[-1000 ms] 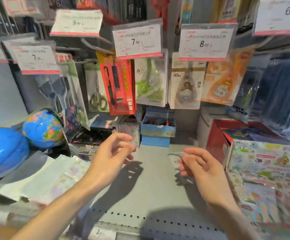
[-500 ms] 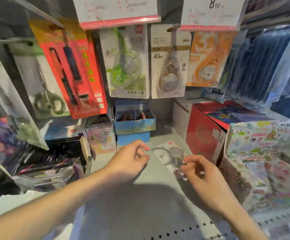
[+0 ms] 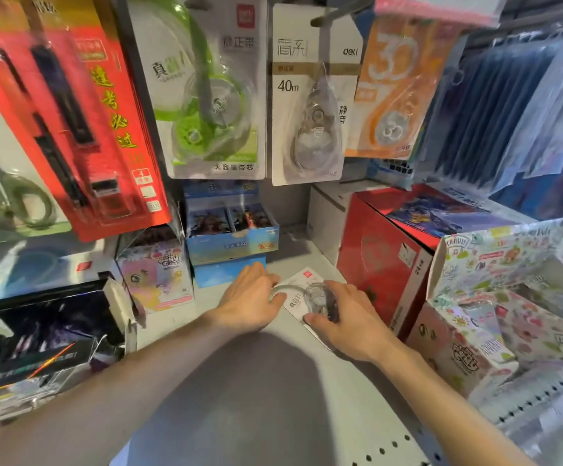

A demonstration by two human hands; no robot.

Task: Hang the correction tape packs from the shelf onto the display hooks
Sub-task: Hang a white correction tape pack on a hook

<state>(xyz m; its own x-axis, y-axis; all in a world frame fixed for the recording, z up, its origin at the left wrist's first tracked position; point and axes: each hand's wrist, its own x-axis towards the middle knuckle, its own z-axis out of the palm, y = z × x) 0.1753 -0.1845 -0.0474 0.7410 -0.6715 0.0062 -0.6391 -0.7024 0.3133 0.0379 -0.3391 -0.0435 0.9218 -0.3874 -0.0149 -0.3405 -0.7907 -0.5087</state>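
A white correction tape pack (image 3: 303,290) with a clear blister lies flat on the grey shelf (image 3: 239,381), deep in the bay. My right hand (image 3: 347,317) holds it, thumb at its near corner and fingers over the blister. My left hand (image 3: 251,299) touches the pack's left edge, fingers curled at it. Above hang more correction tape packs on display hooks: a green one (image 3: 206,95), a white 40m one (image 3: 310,102) and an orange one (image 3: 391,89).
A red box (image 3: 381,264) stands close on the right of the pack, with sticker boxes (image 3: 495,297) beyond. Blue card boxes (image 3: 231,233) and a pink box (image 3: 157,274) sit behind and left. A red pen pack (image 3: 68,112) and scissors (image 3: 7,203) hang at left.
The view has moved in closer and lower. Both hands have come down onto the pack lying on the shelf, the right one now covering its blister, the left at its edge.
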